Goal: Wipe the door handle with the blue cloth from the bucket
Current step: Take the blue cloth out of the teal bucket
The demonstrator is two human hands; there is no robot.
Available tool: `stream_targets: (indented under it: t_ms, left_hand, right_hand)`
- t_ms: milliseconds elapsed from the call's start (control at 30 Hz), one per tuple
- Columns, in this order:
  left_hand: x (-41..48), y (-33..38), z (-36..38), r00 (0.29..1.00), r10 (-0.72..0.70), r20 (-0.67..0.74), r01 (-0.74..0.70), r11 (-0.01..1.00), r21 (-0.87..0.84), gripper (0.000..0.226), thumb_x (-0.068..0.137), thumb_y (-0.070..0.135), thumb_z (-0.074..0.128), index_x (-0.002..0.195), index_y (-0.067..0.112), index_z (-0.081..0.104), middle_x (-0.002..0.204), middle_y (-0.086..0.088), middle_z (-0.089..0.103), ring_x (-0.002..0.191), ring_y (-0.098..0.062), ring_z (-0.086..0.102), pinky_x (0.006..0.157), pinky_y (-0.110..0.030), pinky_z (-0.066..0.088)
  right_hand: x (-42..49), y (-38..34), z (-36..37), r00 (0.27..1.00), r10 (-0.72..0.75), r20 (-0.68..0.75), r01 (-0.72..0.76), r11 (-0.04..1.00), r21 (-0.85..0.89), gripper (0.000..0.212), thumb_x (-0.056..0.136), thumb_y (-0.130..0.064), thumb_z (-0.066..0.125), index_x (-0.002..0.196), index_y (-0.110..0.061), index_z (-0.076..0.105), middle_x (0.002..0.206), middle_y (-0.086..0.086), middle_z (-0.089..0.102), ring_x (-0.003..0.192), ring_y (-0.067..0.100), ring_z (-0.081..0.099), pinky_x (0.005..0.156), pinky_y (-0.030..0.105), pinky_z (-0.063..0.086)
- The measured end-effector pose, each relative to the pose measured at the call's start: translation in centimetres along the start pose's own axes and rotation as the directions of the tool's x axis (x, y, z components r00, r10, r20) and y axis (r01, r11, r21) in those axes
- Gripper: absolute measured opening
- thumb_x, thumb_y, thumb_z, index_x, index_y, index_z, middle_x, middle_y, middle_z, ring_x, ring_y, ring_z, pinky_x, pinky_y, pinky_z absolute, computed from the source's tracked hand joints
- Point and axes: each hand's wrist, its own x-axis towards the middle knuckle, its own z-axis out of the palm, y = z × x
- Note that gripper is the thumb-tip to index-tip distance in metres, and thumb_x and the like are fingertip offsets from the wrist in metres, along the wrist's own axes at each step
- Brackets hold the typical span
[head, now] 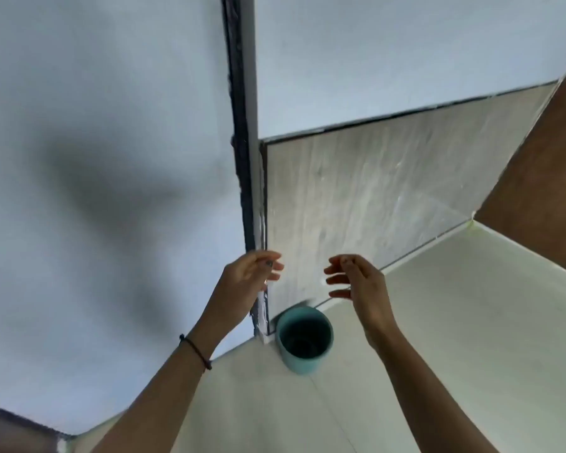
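Note:
A teal bucket [304, 340] stands on the pale floor in the corner where the wall meets a grey tiled panel. Its inside looks dark, and I cannot make out a blue cloth in it. My left hand [249, 282] and my right hand [356, 282] hover side by side above the bucket, palms facing each other, fingers curled and apart, holding nothing. A dark cord sits around my left wrist. No door handle is in view.
A white wall [95, 158] fills the left, split by a dark vertical frame strip [242, 125]. A brown wooden surface [543, 158], perhaps a door, stands at the right edge. Pale floor tiles [455, 322] spread to the lower right.

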Motion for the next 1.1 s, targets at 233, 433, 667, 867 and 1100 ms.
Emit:
stream_targets:
  t_ms: [233, 433, 667, 867, 1100]
  left_hand:
    - [7.7, -13.2, 3.8, 0.893, -0.433, 0.121, 0.437, 0.899, -0.007, 0.018, 0.081, 0.031, 0.059, 0.096, 0.023, 0.063, 0.091, 0.005, 0.069, 0.079, -0.006, 0.065, 0.067, -0.023, 0.045]
    - [15.9, -26.9, 5.6, 0.759, -0.626, 0.179, 0.607, 0.78, 0.153, 0.005, 0.091, 0.026, 0.058, 0.093, 0.029, 0.061, 0.105, -0.005, 0.067, 0.101, -0.023, 0.063, 0.077, -0.03, 0.045]
    - [22.4, -43.5, 10.4, 0.652, -0.752, 0.098, 0.713, 0.653, 0.255, 0.035, 0.095, 0.008, 0.051, 0.13, 0.002, 0.05, 0.126, -0.018, 0.058, 0.103, -0.022, 0.055, 0.088, -0.027, 0.039]
    - [26.9, -59.5, 15.9, 0.542, -0.84, 0.004, 0.824, 0.533, 0.193, 0.048, 0.095, 0.009, 0.051, 0.141, 0.002, 0.037, 0.144, -0.019, 0.044, 0.129, -0.029, 0.046, 0.097, -0.029, 0.035]
    - [29.9, -72.8, 20.0, 0.706, -0.7, -0.106, 0.706, 0.683, 0.19, 0.035, 0.092, 0.024, 0.056, 0.126, 0.015, 0.052, 0.116, -0.006, 0.063, 0.106, -0.023, 0.062, 0.086, -0.033, 0.051]
  right_hand:
    - [8.8, 11.8, -0.8, 0.922, 0.382, -0.066, -0.388, 0.916, -0.108, 0.023, 0.098, -0.013, 0.044, 0.102, -0.007, 0.066, 0.092, 0.008, 0.069, 0.081, 0.021, 0.063, 0.066, 0.031, 0.051]
    - [17.5, 23.0, -0.7, 0.793, 0.589, -0.154, -0.609, 0.763, -0.219, 0.019, 0.095, -0.01, 0.046, 0.1, -0.011, 0.064, 0.089, 0.006, 0.067, 0.079, 0.02, 0.06, 0.066, 0.032, 0.048]
    - [25.8, 39.8, 1.5, 0.612, 0.775, -0.158, -0.787, 0.576, -0.223, 0.015, 0.092, -0.012, 0.049, 0.097, -0.012, 0.063, 0.09, 0.009, 0.065, 0.077, 0.019, 0.057, 0.065, 0.032, 0.047]
    - [30.9, 58.5, 3.8, 0.528, 0.826, -0.198, -0.849, 0.506, -0.155, 0.02, 0.089, -0.011, 0.05, 0.084, -0.025, 0.064, 0.089, 0.003, 0.067, 0.08, 0.02, 0.058, 0.069, 0.031, 0.044]
    - [35.7, 76.9, 5.9, 0.433, 0.85, -0.301, -0.898, 0.436, -0.061, 0.031, 0.09, -0.011, 0.052, 0.12, -0.011, 0.059, 0.11, 0.012, 0.065, 0.093, 0.024, 0.058, 0.08, 0.031, 0.045]
